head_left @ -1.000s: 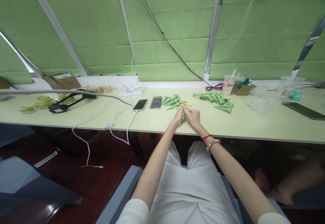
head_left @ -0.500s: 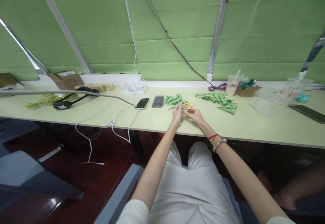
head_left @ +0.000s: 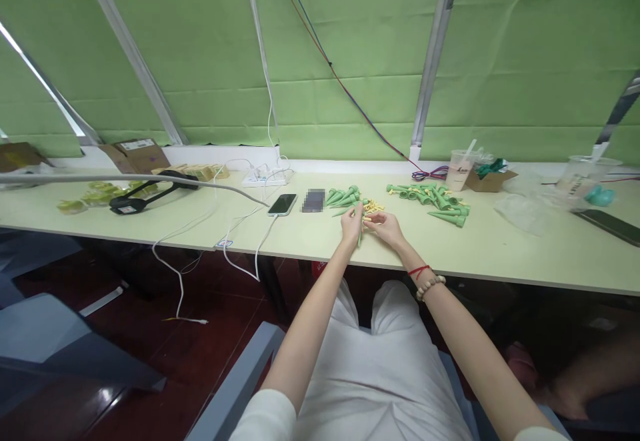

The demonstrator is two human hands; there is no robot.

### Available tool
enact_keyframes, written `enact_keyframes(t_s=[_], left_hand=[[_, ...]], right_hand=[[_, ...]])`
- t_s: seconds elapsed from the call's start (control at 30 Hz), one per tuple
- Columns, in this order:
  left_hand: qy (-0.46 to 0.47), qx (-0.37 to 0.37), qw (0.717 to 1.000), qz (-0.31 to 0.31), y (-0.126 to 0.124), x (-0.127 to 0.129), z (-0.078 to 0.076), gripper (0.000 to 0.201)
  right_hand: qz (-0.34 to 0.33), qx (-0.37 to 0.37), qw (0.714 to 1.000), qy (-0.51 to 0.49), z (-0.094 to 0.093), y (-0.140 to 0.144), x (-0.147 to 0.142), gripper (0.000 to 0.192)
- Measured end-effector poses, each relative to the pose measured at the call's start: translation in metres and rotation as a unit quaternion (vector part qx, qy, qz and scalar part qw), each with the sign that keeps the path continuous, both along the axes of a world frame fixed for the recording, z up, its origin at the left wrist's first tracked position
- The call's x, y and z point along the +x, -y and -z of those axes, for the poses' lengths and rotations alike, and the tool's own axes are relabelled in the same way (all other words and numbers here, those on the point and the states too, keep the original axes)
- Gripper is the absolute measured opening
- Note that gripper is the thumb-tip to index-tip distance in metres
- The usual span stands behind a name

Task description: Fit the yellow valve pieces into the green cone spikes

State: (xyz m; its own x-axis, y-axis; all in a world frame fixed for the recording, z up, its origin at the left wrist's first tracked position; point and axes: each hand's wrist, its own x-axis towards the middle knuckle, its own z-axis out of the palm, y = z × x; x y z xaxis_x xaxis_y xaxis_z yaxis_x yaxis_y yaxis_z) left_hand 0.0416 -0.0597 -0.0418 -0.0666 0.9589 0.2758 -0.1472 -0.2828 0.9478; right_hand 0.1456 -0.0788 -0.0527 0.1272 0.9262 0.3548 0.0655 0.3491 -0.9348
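Pinching a green cone (head_left: pixel 360 231) between left hand (head_left: pixel 351 224) and right hand (head_left: pixel 387 226), we judge it light, stiff plastic, best gripped mid-body.

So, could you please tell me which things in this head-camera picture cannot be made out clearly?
- Dark rectangular item beside the phone: pixelated in the head view, so unidentifiable.
- Green plastic cone between left hand and right hand: mostly covered by the fingers, so the grip is unclear.
- Small yellow pieces behind the hands: too small to identify.
- Black flat device at the right: cut off by the frame edge.
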Motion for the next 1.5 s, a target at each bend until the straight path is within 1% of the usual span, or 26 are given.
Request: enact_keyframes(t_s=[0.13, 0.2, 0.27, 0.37, 0.5, 0.63, 0.8, 0.9, 1.03, 1.17, 1.23, 1.37, 1.5], left_hand=[[-0.004, -0.016, 1.0, 0.014, -0.002, 0.0, 0.001, 0.044], [0.0, -0.021, 1.0, 0.02, -0.002, 0.0, 0.001, 0.045], [0.006, -0.021, 0.999, 0.023, -0.001, -0.001, 0.0, 0.045], [0.021, -0.019, 0.999, 0.022, 0.0, -0.001, -0.002, 0.048], [0.026, -0.015, 0.999, 0.031, 0.002, -0.001, -0.004, 0.051], [0.021, -0.006, 0.999, 0.04, 0.003, -0.002, -0.005, 0.051], [0.019, -0.004, 0.998, 0.057, 0.005, -0.003, -0.007, 0.051], [0.021, -0.011, 0.998, 0.057, 0.004, -0.003, -0.007, 0.051], [0.019, -0.023, 0.998, 0.05, 0.002, -0.002, -0.006, 0.05], [0.005, -0.027, 0.999, 0.036, -0.001, 0.0, -0.003, 0.049], [-0.003, -0.029, 0.999, 0.029, -0.002, 0.0, -0.001, 0.048], [-0.017, -0.034, 0.999, 0.021, -0.003, 0.0, 0.001, 0.048], [-0.013, -0.032, 0.999, 0.027, -0.003, 0.0, 0.0, 0.049]], right_hand=[[0.043, 0.03, 0.998, 0.02, 0.002, -0.001, -0.003, 0.014], [0.046, 0.032, 0.998, 0.017, 0.003, -0.002, -0.004, 0.015], [0.04, 0.017, 0.999, 0.007, 0.003, -0.003, -0.004, 0.016], [0.01, -0.034, 0.999, -0.013, 0.001, -0.003, -0.003, 0.017], [-0.045, -0.094, 0.994, -0.042, -0.006, 0.001, 0.001, 0.027], [-0.086, -0.122, 0.987, -0.058, -0.011, 0.004, 0.005, 0.023], [-0.132, -0.141, 0.979, -0.061, -0.014, 0.005, 0.008, 0.025], [-0.124, -0.133, 0.98, -0.074, -0.013, 0.003, 0.007, 0.02], [-0.077, -0.111, 0.987, -0.093, -0.006, -0.001, 0.001, 0.017], [-0.025, -0.081, 0.992, -0.095, 0.0, -0.005, -0.005, 0.02], [-0.012, -0.065, 0.994, -0.089, 0.002, -0.003, -0.006, 0.022], [-0.02, -0.049, 0.996, -0.073, 0.0, 0.004, -0.006, 0.029], [-0.05, -0.073, 0.994, -0.065, -0.006, 0.009, -0.004, 0.03]])
